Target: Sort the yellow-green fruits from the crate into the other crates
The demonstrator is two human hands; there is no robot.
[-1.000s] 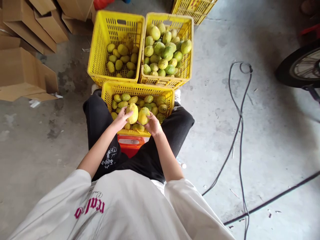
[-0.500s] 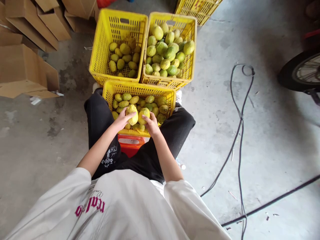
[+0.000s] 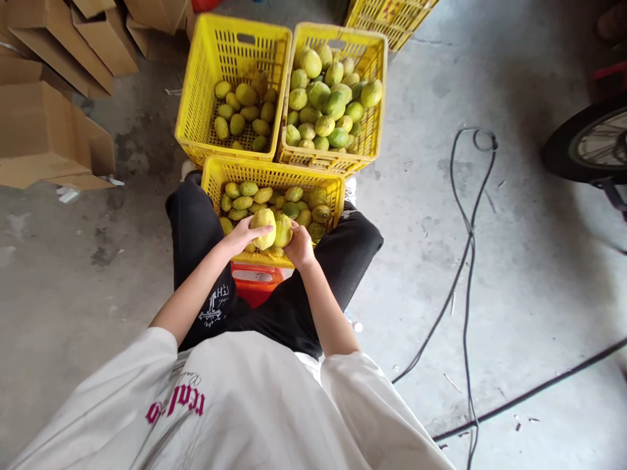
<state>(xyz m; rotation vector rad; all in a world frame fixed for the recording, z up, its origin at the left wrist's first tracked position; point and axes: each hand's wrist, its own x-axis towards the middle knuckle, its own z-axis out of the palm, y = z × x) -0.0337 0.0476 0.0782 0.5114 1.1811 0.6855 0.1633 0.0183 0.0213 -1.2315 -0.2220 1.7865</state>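
Through the head camera I see both my hands over the near yellow crate (image 3: 208, 179), and I read the clock from them, with 12 straight ahead. My left hand (image 3: 241, 236) grips the left fruit (image 3: 263, 228), a yellow one, with the thumb laid across its upper side; the fingers go behind it, so I cannot tell how they are spread. My right hand (image 3: 300, 245) pinches the right fruit (image 3: 283, 232) at its 3 o'clock side, thumb near the top edge and the other fingertips hidden. The two fruits are side by side and look to be touching, above the green-yellow fruits (image 3: 263, 195) lying in the near crate

At 11 o'clock I have the far left crate (image 3: 189, 130), with a loose layer of fruit low inside, and at 1 o'clock the far right crate (image 3: 383, 104), more heavily filled. Cardboard boxes (image 3: 36, 130) stand at 10 o'clock, and a dark cable (image 3: 471, 238) lies looped on the floor at 3 o'clock
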